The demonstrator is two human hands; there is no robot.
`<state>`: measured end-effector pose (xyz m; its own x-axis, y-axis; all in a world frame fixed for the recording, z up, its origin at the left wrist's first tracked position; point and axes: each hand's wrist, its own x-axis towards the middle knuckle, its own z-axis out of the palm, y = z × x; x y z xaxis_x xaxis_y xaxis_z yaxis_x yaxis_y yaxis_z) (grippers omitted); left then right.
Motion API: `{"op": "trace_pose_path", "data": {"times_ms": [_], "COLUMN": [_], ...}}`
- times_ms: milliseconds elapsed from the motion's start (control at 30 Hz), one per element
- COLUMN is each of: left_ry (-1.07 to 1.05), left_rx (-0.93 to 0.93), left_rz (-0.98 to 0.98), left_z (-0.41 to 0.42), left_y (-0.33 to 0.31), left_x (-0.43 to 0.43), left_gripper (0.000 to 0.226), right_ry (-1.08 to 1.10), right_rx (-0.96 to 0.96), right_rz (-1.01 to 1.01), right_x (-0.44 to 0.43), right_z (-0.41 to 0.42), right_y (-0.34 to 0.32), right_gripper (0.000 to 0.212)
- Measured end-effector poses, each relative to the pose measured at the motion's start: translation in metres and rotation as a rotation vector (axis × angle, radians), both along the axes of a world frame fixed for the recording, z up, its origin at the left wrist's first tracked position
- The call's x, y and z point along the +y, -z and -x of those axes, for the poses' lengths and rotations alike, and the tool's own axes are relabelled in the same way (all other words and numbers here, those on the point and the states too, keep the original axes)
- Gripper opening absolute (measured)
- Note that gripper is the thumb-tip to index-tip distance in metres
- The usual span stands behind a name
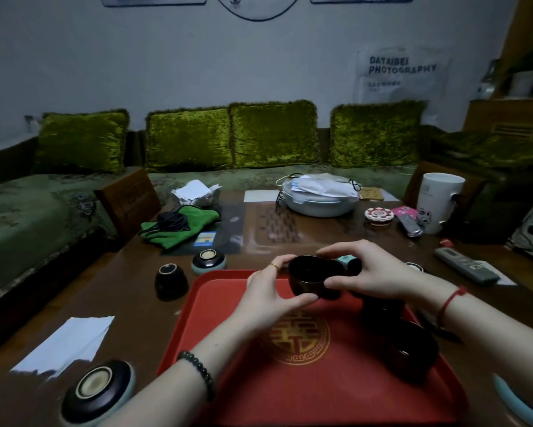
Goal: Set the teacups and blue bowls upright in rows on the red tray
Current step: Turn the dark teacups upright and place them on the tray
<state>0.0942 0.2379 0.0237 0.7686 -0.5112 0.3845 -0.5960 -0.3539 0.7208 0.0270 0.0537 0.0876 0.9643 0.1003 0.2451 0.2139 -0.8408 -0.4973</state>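
Note:
A black teacup (309, 277) is held upright above the far part of the red tray (228, 318), mouth up. My left hand (268, 291) grips its left side and my right hand (370, 272) its right rim. Along the tray's right side stand two dark cups (382, 309) (413, 349). Left of the tray, on the table, an upside-down black teacup (170, 280) and an upside-down blue bowl (209, 261) rest. Another upside-down blue bowl (97, 392) sits at the near left. A further cup (414, 267) peeks out behind my right hand.
The brown table also carries a white paper sheet (64, 343), a green cloth (178, 228), a white basin (317, 195), a white mug (437, 201) and a remote control (465, 266). A pale blue rim (514, 402) shows at the bottom right. A green sofa lies behind.

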Motion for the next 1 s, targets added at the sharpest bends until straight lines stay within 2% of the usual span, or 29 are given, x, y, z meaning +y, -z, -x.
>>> {"op": "trace_pose_path", "data": {"times_ms": [633,1000], "left_ry": [0.042,0.055], "left_rx": [0.119,0.125], "left_rz": [-0.076,-0.117], "left_z": [0.014,0.016], "left_y": [0.035,0.041], "left_x": [-0.048,-0.053], "left_gripper": [0.065,0.065], "right_ry": [0.068,0.062], "right_rx": [0.051,0.051], "right_rz": [0.214,0.247], "right_x": [-0.041,-0.045], "right_z": [0.015,0.016], "right_y": [0.034,0.045], "right_gripper": [0.058,0.059]}}
